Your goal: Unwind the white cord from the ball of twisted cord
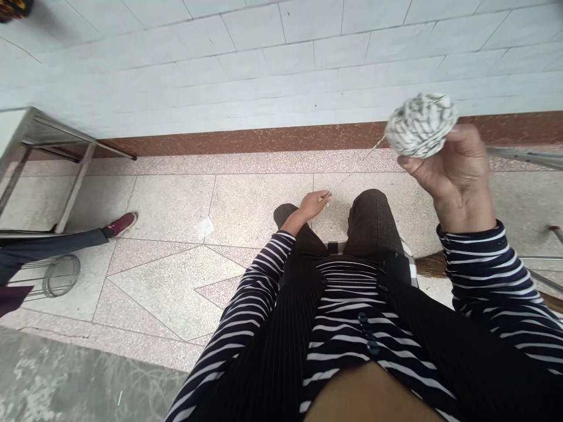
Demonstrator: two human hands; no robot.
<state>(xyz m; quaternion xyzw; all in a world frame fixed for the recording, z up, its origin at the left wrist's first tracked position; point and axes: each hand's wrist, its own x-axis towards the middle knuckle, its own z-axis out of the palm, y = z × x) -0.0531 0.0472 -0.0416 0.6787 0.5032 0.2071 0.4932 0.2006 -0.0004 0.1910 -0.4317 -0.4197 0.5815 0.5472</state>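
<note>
A ball of white and dark-flecked yarn [421, 126] is held up at the right by my right hand [461, 170], its fingers and thumb closed around the lower side. From the ball's left edge a thin yarn strand [373, 149] slants down to my left hand [314, 204]. That hand is closed in a pinch on the strand, just above my left knee. The strand looks fairly straight between the two hands. Behind my right hand's palm, part of the ball is hidden.
A metal-legged table [83, 176] stands at the left, with another person's leg and red shoe [123, 224] beside it. Near them is a wire rack [61, 275]. A white scrap [204, 228] lies on the floor. Broom bristles [431, 265] show by my right side, before the tiled wall [290, 64].
</note>
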